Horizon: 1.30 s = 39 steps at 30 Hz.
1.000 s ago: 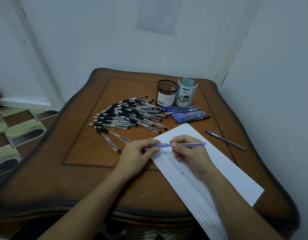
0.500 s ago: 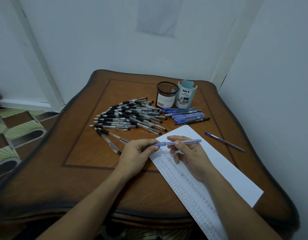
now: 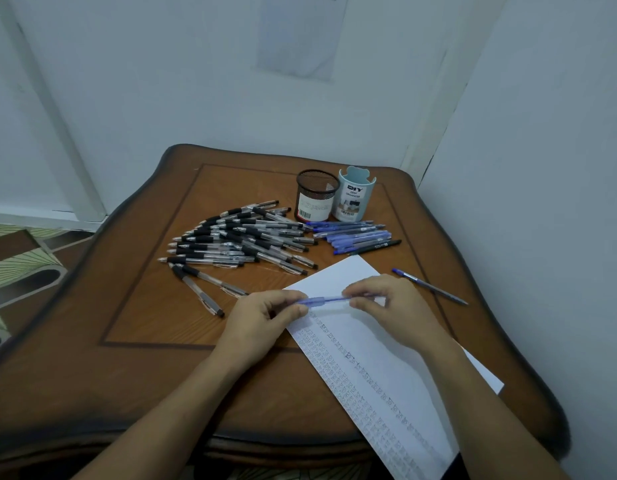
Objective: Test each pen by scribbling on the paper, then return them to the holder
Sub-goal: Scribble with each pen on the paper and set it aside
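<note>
Wooden counter point(image 3: 144, 358) set in a room corner, pale walls on two sides. Both hands over the upper end of the paper point(image 3: 369, 362), a blue pen point(image 3: 331, 300) held level between them, just above the sheet. Left hand point(image 3: 262, 318) – grip closed, thumb and forefinger pinching the pen's left end. Right hand point(image 3: 395, 308) – grip closed too, fingertips curled round the pen's right end; that end is hidden under the fingers. The paper lies slantwise, running from mid-counter towards the near right edge, with rows of small scribbles down its left strip and a second row beside it. Behind the hands, a heap of clear pens with black collars point(image 3: 241, 240) spread on the counter; two more of the same kind point(image 3: 199, 289) lie apart at the heap's near side. To the right of the heap, a bundle of blue pens point(image 3: 355, 235) with one dark pen at its near edge. At the back stand a black mesh pen holder point(image 3: 315, 195) and a light-blue desk organizer point(image 3: 354, 194), upright and touching or nearly so. One capped blue pen point(image 3: 430, 287) lies alone on the counter, to the right of the paper.
</note>
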Each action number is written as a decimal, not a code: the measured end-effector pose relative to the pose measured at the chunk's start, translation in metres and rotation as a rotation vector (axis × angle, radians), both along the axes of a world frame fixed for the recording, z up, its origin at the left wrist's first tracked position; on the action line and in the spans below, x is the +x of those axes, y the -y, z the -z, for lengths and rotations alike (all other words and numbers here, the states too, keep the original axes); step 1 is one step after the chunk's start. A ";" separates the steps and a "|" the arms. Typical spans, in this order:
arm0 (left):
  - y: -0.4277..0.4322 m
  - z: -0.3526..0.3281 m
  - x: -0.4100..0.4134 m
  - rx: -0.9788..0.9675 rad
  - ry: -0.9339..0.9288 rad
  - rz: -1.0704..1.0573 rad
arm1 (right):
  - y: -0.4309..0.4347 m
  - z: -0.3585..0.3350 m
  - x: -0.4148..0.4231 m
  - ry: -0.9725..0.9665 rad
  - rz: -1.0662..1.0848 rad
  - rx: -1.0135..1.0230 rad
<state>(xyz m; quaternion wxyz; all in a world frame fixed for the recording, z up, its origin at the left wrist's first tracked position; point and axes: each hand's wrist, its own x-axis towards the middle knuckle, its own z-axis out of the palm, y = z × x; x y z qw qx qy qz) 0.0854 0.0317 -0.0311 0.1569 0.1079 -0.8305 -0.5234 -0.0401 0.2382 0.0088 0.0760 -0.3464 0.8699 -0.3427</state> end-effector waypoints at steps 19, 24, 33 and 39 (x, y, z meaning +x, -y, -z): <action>0.003 0.009 0.000 -0.432 0.111 0.208 | -0.100 0.023 -0.073 -0.120 0.536 0.186; 0.001 0.005 -0.001 -0.451 0.134 0.205 | -0.104 0.018 -0.053 -0.078 0.500 0.132; 0.002 0.007 0.000 -0.511 0.105 0.198 | -0.148 0.022 0.001 -0.011 0.717 0.027; 0.000 0.007 0.001 -0.541 0.103 0.176 | -0.152 0.021 0.009 -0.022 0.706 0.042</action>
